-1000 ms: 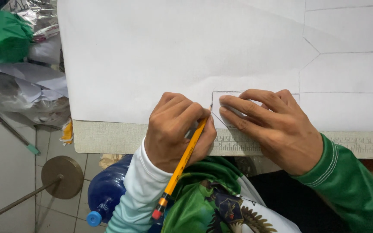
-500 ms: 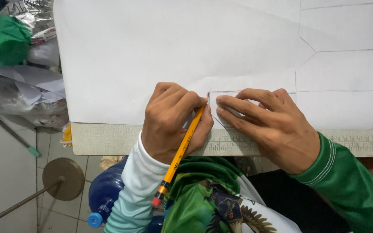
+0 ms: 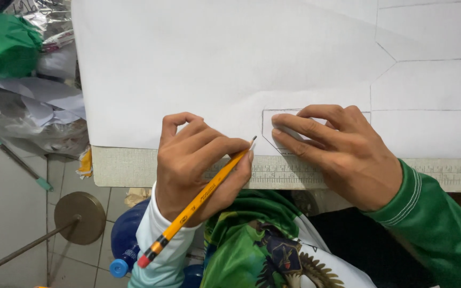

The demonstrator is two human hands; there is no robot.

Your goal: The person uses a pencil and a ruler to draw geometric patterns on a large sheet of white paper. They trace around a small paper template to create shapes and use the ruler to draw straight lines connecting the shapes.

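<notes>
Left hand [image 3: 198,165] shifted left — pencil [image 3: 201,198] gripped, right hand [image 3: 337,149] pressing template [image 3: 278,130]

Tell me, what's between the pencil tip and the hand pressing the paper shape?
Only bare white paper lies between the pencil tip and the right hand, seen from the head camera.

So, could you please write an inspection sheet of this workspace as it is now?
Surface: table edge with printed ruler scale, covered by white paper sheet bearing drawn outlines.
Job's things: yellow pencil; small template on the sheet.
Clutter: crumpled plastic and paper, green cloth.
Grippers: left hand holds the pencil; right hand presses the template.
Cables: nothing seen.
Surroundings: blue bottle, round metal stand base on tiled floor.
</notes>
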